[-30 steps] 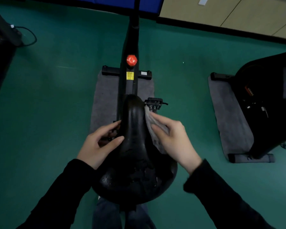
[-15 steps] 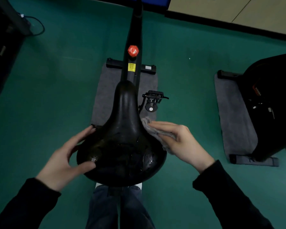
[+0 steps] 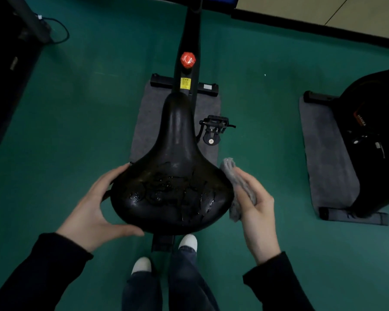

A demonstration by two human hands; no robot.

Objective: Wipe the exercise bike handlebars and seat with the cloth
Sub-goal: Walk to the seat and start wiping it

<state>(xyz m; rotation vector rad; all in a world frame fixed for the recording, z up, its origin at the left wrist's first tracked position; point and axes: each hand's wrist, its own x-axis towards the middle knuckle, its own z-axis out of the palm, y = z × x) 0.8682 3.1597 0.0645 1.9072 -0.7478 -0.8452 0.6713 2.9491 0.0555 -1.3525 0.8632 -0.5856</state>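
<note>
seat padding looks soft under a slick black skin. wet streaks glisten across its wide rear half, so i would expect it to be slippery until dried. it sits mid-frame on its post, nose pointing away from the person, and it is probably firm enough to push against without shifting. the rim is the sensible place to steady it.

the left hand does just that. its fingers are spread wide, the thumb lies along the rear edge and the fingertips touch the left flank, bracing more than clasping. the right hand holds the cloth against the seat's right side, fingers gently curved over it (the thumb is hidden, so the exact pinch cannot be told). the cloth is grey, light and limp, and bunches out above the fingertips and below the palm. a flatter fold would likely cover more of the wet patch.

counted: one seat, one cloth, two hands, one red knob, one pedal, two white shoes below. two grey mats lie on the green floor, the near mat under this bike and the other under a second bike to the right. handlebars are out of view.
</note>
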